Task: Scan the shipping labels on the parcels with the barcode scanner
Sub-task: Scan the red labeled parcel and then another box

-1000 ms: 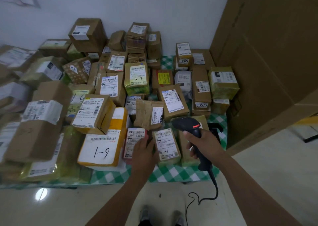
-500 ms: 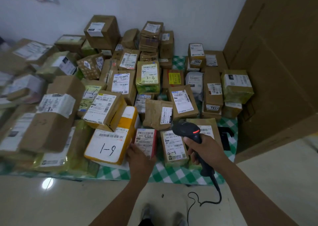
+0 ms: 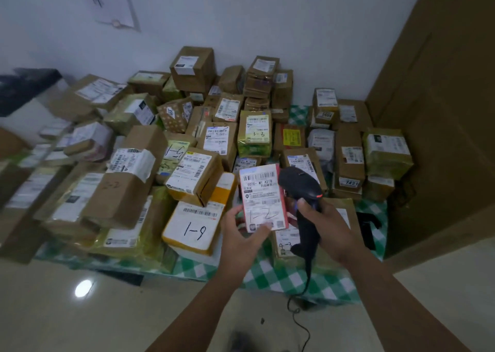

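Parcel (image 3: 263,197) with red edges is lifted clear of the pile and held upright, its white shipping label facing the camera. Label shows a barcode along the top, printed text beneath, and handwritten "1-2" near the bottom.

Left hand (image 3: 241,234): grasps the parcel at its lower end, thumb pressed on the bottom of the label, fingers along the left edge and behind.

Right hand (image 3: 329,228): wrapped round the handle of the black barcode scanner (image 3: 300,185), one finger at the front of the handle just below the head. Scanner head sits just beside the parcel's upper right edge and overlaps it in view. Cannot tell whether the scan window faces the label. Small red mark on the head's side. Scanner cable (image 3: 302,322) hangs from the handle down to the floor.

Below the held parcel: a parcel marked "4-3" (image 3: 285,242), partly hidden by the scanner handle. To the left: a yellow-sided box marked "1-9" (image 3: 192,228). Further back: a green-taped parcel marked "3-3" (image 3: 255,136); to the right, a brown box tagged "7431" (image 3: 349,161).

The pile rests on a green checked cloth (image 3: 281,279) and reaches back to the white wall. A large cardboard sheet (image 3: 442,110) stands at right.
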{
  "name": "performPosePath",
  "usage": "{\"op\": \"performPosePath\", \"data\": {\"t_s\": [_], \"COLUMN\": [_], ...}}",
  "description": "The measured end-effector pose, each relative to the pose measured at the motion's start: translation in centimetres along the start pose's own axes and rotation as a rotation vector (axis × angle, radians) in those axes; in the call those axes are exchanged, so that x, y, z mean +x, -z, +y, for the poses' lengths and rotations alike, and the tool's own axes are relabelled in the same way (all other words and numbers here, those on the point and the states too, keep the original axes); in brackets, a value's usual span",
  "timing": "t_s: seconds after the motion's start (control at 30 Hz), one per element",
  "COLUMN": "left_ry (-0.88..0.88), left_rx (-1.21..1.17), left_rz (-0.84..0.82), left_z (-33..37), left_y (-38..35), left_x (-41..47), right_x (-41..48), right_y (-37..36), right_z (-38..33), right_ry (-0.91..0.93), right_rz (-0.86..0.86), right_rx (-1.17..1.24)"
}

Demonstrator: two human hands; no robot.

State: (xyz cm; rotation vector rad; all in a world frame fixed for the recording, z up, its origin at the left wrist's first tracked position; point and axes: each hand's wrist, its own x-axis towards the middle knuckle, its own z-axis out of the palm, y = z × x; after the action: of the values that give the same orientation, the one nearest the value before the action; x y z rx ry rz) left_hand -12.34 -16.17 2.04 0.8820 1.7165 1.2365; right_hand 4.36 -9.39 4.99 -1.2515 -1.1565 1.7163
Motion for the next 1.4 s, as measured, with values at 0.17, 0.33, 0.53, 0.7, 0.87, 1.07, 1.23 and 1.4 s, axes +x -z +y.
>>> {"op": "performPosePath", "data": {"t_s": [0.17,0.33,0.53,0.7,0.87,1.07,1.23,1.4], "left_ry": [0.002,0.009,0.053,0.077,0.097,0.103,0.086,0.08], "left_rx": [-0.185,-0.205,-0.107,0.006,0.059,0.085,0.081,0.075], "left_rz": [-0.134,-0.264,-0.35,-0.146,-0.015,0.035,0.053,0.052], "left_z": [1.4,2.3,2.8,2.9,2.3,1.7,1.3,0.9], "left_y": [0.9,1.8,2.6,2.4,3.1,2.9,2.5,2.5], "left_x": [0.8,1.8,2.9,4.0,5.6,7.0,7.8,8.2], "right_x": [-0.6,-0.8,-1.0,-1.2,-1.4,-2.1,-2.6,-2.7], "right_y": [0.5,0.4,0.4,-0.2,-0.2,0.1,0.5,0.5], "right_z": [-1.1,-1.8,-3.6,-5.0,-6.3,-7.4,-8.0,-8.2], "right_ry": [-0.002,0.02,0.044,0.097,0.078,0.06,0.061,0.053], "right_rz": [0.001,-0.02,0.075,0.088,0.025,0.004,-0.003,-0.02], "right_rx": [0.212,0.241,0.178,-0.085,-0.249,-0.314,-0.309,-0.327]}}
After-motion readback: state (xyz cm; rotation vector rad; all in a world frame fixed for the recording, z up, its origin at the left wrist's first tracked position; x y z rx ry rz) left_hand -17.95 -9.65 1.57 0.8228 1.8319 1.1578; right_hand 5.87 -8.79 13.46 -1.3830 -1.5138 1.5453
